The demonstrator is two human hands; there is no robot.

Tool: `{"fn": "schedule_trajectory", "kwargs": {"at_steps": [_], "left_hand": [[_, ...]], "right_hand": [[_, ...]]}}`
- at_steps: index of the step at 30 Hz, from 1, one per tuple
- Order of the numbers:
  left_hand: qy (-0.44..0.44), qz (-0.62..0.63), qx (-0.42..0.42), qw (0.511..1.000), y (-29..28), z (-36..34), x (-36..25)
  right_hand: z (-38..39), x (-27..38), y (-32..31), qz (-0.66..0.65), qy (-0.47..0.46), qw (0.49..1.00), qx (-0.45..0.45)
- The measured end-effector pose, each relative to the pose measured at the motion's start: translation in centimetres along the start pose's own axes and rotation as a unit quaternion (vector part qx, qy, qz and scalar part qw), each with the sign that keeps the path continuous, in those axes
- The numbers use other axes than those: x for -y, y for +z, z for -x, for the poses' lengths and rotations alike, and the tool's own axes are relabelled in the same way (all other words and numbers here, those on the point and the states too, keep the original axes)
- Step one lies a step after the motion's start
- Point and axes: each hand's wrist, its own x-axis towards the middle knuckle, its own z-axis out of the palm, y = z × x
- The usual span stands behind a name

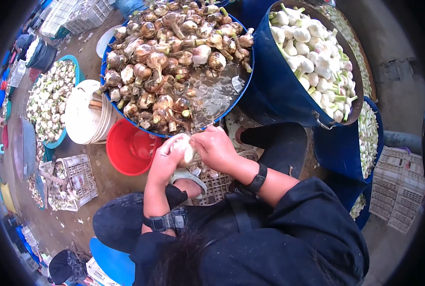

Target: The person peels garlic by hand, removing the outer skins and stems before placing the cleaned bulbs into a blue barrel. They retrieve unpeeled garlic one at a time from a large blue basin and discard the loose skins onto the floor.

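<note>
A pale, mostly white garlic bulb (188,153) is gripped in my left hand (173,148), just in front of the near rim of a big blue tub (248,71). My right hand (216,147) is closed, its fingertips pinched against the bulb's right side; what exactly lies between them is hidden. Unpeeled, muddy brown garlic bulbs (157,61) are heaped in the tub, with murky water (217,93) showing at its near right. Below my hands, a plastic crate (213,187) holds bits of garlic skin between my feet.
A red bucket (129,148) and white buckets (86,112) stand left. A tilted blue barrel (279,90) of cleaned white garlic (317,52) stands right. Further left are a teal basin (55,102) of garlic and a white crate (79,178). A person (67,267) is at lower left.
</note>
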Motion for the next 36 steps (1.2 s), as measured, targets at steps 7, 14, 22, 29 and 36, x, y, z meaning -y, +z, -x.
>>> {"fn": "schedule_trajectory", "kwargs": {"at_steps": [7,14,22,29,36], "left_hand": [[0.326,-0.449,-0.048,0.831,2.5,1.1,-1.3],[0.064,0.362,-0.155,0.917,0.6,-0.3,0.5],[-0.075,0.516,-0.07,0.85,-3.1,0.2,4.0],[0.132,0.14,-0.333,0.923,0.4,-0.7,1.6],[-0.032,0.379,-0.364,0.85,0.0,-0.3,-0.5]], "right_hand": [[-1.0,-4.7,1.8,-0.549,0.429,0.714,0.072],[3.0,-2.1,-2.2,-0.603,0.182,0.77,0.098],[2.4,-1.6,-10.4,-0.778,0.07,0.617,-0.099],[-0.1,1.5,-1.3,-0.364,0.182,0.913,0.019],[1.7,0.0,-1.2,-0.108,-0.133,0.975,0.138]]}}
